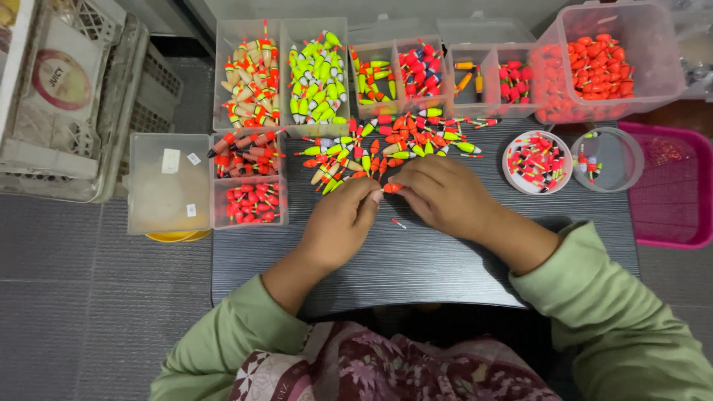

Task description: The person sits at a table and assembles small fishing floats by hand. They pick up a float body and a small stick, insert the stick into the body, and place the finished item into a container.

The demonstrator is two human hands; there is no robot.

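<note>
Now | float: small, orange-red, tapered | left hand, right hand: both grips pinching it

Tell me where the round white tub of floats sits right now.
In the head view, the round white tub sits on the dark table right of the right hand, beside a clear round lid.

Pink basket — cut off right.
</note>
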